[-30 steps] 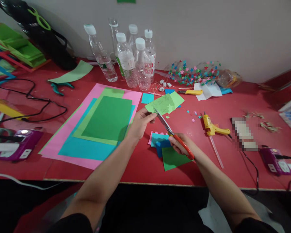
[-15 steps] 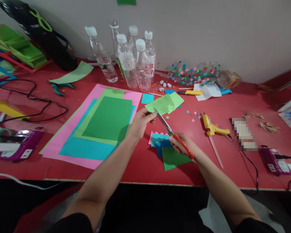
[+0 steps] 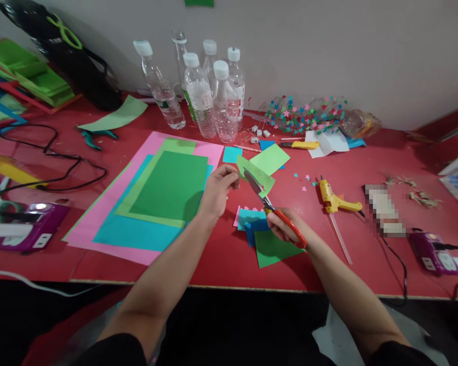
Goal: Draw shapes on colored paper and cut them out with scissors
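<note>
My right hand (image 3: 284, 223) grips red-handled scissors (image 3: 257, 187), their blades pointing up and left. The blades lie over a light green paper strip (image 3: 246, 166) with faint drawn marks and a notched lower edge. My left hand (image 3: 218, 192) is just left of the strip, apart from it, fingers curled together; anything between the fingertips is too small to make out. Another light green paper piece (image 3: 273, 158) lies behind the strip. Below the blades are a light blue paper piece (image 3: 248, 218), a dark blue one and a green square (image 3: 277, 250).
Large pink, blue and green sheets (image 3: 168, 188) are stacked at left. Several plastic bottles (image 3: 225, 109) stand behind, beside a star-covered bottle (image 3: 305, 116) lying down. A yellow cutter (image 3: 299, 146), a yellow glue gun (image 3: 336, 199), small stars (image 3: 304, 188) and cords lie around.
My left hand has let go of the green strip and drawn slightly back left, fingers curling. The strip has turned and dropped lower under the blades. My right hand has barely moved.
</note>
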